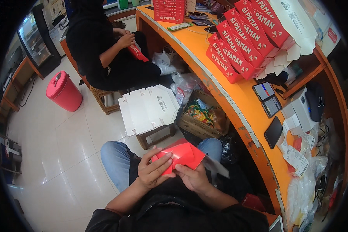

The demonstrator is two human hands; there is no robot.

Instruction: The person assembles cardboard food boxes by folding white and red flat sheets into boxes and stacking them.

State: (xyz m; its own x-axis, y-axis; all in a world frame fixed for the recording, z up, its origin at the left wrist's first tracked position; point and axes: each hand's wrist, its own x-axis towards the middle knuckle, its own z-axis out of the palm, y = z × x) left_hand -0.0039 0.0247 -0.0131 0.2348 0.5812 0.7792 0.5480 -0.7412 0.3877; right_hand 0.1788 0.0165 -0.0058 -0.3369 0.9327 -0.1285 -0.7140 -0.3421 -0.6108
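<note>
A red cardboard box (188,151), partly folded, is held over my lap between both hands. My left hand (154,170) grips its left end, fingers lying across the red face. On the near right side, my right hand (192,177) holds it with the thumb on the panel. A white flap sticks out past the right hand, smeared by motion. Just beyond my knees, flat unfolded box sheets (149,108), white side up, lie on a low stool (147,140). The underside of the held box is hidden.
Red boxes (239,46) are stacked on the orange counter (216,83) to my right, beside phones (273,132) and a white printer (299,110). A co-worker (100,50) sits ahead, holding a red box. A carton (199,123) and pink bin (63,91) stand on the floor.
</note>
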